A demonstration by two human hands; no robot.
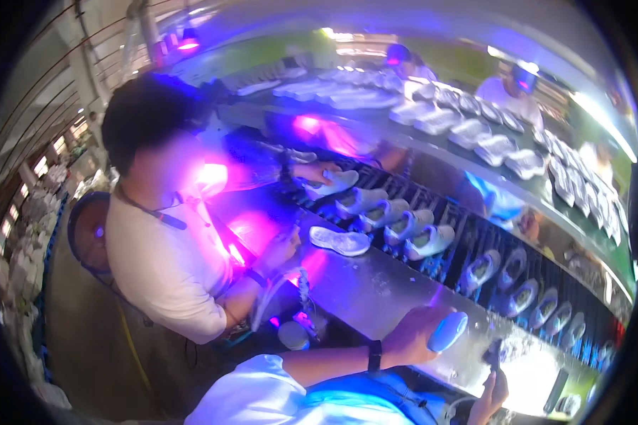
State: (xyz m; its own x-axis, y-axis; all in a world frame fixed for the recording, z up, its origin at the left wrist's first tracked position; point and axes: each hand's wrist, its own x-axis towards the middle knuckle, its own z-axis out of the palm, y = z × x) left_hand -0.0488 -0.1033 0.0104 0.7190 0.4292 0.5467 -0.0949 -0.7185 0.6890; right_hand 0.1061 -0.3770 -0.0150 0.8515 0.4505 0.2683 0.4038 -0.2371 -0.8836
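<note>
My left hand [415, 334], with a black band at the wrist, is closed round a pale shoe [448, 331] above the metal bench. Only the shoe's rounded, bluish end shows; the rest is hidden by the hand or cannot be made out. Lower right, the fingers of my right hand [490, 398] pinch a small dark brush [494, 352], its head pointing up. The brush is apart from the shoe, over the brightly lit part of the bench.
A metal bench [397, 283] carries a pale shoe sole [339, 241]. Behind it, a dark roller conveyor [468, 244] holds several shoes, below a shelf [588, 234] of soles. At left, a co-worker [166, 262] reaches toward a shoe [331, 185]. Other people stand beyond.
</note>
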